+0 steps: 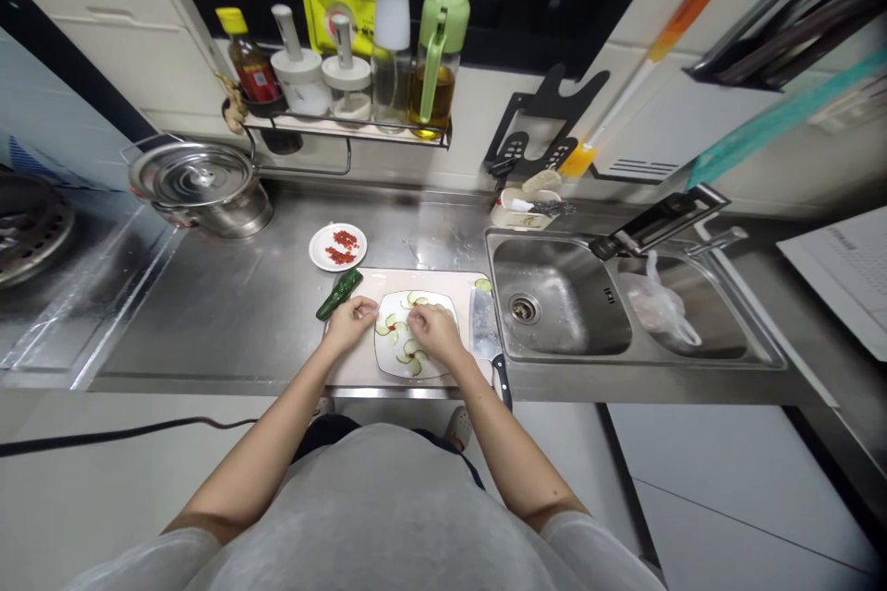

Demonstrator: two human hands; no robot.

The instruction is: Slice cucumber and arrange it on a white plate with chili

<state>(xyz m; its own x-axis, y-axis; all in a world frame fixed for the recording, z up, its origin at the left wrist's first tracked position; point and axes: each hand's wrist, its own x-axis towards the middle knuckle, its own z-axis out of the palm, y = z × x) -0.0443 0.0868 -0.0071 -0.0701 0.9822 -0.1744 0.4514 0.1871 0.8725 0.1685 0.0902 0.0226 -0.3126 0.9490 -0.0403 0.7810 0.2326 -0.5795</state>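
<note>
A square white plate [424, 369] lies on the pale cutting board [350, 374]. On it, thin cucumber slices [404, 356] form several pinwheel flowers, with small red bits at their centres. My right hand [435, 332] is over the plate with its fingers pinched at the upper flower; whatever is between the fingertips is too small to make out. Beside the plate's left edge, my left hand [352, 323] has its fingers drawn together, their contents hidden. A dark green piece of cucumber [339, 294] lies just beyond the left hand. Chopped red pieces [342, 247] lie on a round white plate [318, 251].
A cleaver [484, 323] rests on the board's right side, its black handle over the counter edge. Farther right is a double sink [565, 295] with a plastic bag [658, 303]. A lidded steel pot [232, 208] stands back left, below a rack of bottles [305, 120].
</note>
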